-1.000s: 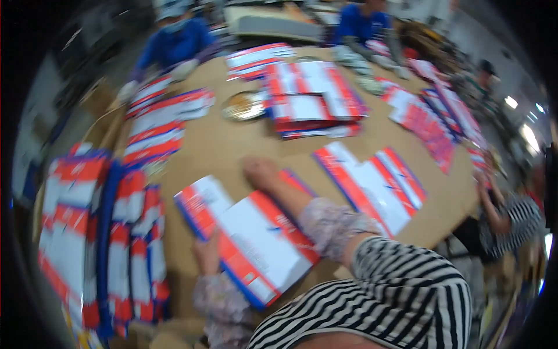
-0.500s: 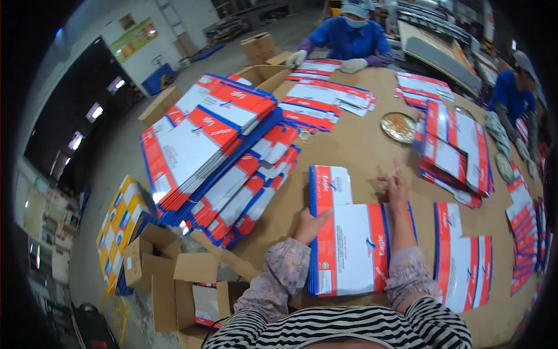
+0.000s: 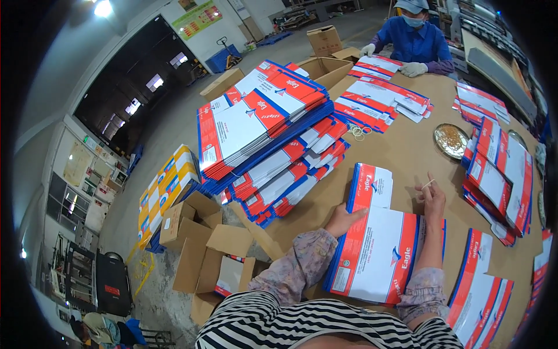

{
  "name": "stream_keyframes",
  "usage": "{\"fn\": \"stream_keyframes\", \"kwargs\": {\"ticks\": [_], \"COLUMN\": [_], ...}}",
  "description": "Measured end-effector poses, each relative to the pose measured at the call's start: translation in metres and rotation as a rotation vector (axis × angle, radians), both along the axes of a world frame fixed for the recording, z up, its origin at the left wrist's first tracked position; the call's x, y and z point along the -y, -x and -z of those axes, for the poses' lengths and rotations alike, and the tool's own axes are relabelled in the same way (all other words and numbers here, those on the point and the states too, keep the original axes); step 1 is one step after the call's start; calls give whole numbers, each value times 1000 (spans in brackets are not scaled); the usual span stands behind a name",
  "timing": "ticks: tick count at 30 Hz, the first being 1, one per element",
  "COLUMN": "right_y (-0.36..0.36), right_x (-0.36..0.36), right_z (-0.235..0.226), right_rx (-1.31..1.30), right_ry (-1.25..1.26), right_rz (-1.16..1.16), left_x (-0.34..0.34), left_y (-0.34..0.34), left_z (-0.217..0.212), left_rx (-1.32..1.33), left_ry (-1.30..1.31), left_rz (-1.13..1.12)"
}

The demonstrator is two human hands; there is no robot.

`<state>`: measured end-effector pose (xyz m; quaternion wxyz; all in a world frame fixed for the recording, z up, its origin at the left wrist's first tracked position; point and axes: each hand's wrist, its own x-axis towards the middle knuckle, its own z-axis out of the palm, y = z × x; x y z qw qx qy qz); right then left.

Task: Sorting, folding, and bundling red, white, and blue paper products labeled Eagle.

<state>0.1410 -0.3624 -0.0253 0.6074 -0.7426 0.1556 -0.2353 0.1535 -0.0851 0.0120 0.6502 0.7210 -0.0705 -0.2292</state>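
Seen from the head camera: lying flat on the brown table (image 3: 401, 151), a stack of flattened cartons (image 3: 378, 250), white with red and blue bands, long axis running from the near table edge away toward the far side, narrower flap end pointing away and slightly left, wide end sitting almost at the near edge just before the striped shirt. Resting on the stack's left edge, about midway along, the left hand (image 3: 343, 220), fingers curled loosely over the rim and pressing down. Hovering at the stack's far right corner, the right hand (image 3: 433, 200), pinching a thin rubber band (image 3: 428, 184) between raised fingertips, other fingers spread. Lying close on the right, more flat cartons (image 3: 479, 291), leaving only a narrow strip of bare table between. Piling up on the left, a tall leaning heap of the same cartons (image 3: 273, 128), overhanging the table's left edge above open cardboard boxes (image 3: 203, 244) on the floor. Showing as open room, bare tabletop beyond the flap end, reaching toward a round metal dish (image 3: 451, 141). Sitting at the far end, a person in blue (image 3: 418, 41), gloved hands on another pile.
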Motion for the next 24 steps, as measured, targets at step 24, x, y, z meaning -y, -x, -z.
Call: {"fn": "stream_keyframes", "kwargs": {"ticks": [24], "right_y": [117], "right_x": [24], "right_z": [-170], "right_rx": [530], "right_ry": [254], "right_rz": [464], "left_x": [20], "left_y": [43], "left_z": [-126], "left_rx": [535], "left_ry": [416], "left_rz": [135]}}
